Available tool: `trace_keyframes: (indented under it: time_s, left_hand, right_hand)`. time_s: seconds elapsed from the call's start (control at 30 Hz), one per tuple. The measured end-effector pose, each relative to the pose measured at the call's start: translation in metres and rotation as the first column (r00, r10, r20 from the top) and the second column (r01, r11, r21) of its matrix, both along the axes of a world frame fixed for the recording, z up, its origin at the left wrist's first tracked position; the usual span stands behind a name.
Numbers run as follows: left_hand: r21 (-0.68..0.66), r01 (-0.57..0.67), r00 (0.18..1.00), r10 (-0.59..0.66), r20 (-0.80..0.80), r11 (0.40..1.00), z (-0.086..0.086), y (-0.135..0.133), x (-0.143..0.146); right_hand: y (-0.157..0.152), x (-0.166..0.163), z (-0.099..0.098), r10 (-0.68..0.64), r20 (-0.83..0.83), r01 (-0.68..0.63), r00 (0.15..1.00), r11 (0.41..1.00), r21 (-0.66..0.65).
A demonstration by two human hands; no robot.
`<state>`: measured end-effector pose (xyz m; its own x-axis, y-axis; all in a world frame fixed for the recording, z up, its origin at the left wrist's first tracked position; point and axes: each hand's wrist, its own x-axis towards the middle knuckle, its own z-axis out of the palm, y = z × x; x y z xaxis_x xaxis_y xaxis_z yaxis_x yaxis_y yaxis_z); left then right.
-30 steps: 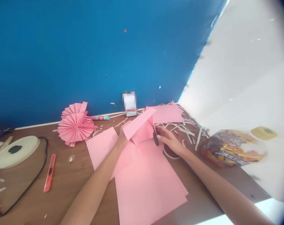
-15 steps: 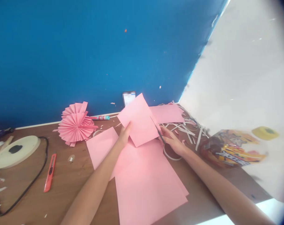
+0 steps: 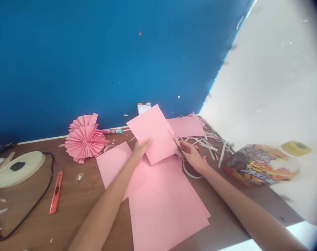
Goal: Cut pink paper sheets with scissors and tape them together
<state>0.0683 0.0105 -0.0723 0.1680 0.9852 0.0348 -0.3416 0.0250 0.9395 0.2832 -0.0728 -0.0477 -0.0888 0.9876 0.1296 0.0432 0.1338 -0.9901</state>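
The left hand [image 3: 140,150] has its fingers clamped on the near left edge of a pink sheet [image 3: 155,136], with the thumb lying on its upper face. The pink sheet is held in the air, above the loose sheets [image 3: 165,205] which lie on the tabletop [image 3: 80,198]. One second ago this sheet was bent, and the phone [image 3: 144,108] behind it was seen whole; now the sheet is spread flat, and it hides the lower part of the phone. Compared with half a second ago, its left corner has moved slightly to the left, and the thumb reaches a little farther onto the paper. The right hand [image 3: 191,153] has its fingers closed on the scissors [image 3: 178,143], whose dark blade points at the right part of the sheet. The pleated rosette [image 3: 86,142] and the red cutter [image 3: 56,193] have stayed in their places.
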Motion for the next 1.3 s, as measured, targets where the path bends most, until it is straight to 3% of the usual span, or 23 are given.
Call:
trace_keyframes:
  time_s: [0.7, 1.3]
  left_hand:
    - [-0.003, -0.016, 1.000, 0.016, 0.003, 1.000, -0.003, 0.002, 0.000]
    - [-0.041, -0.032, 0.999, 0.033, 0.022, 0.999, -0.001, 0.001, 0.000]
  right_hand:
    - [0.000, 0.001, -0.017, -0.054, 0.043, 0.053, 0.998, 0.998, 0.044]
    - [0.000, 0.002, -0.013, -0.074, 0.042, 0.071, 0.996, 0.996, 0.056]
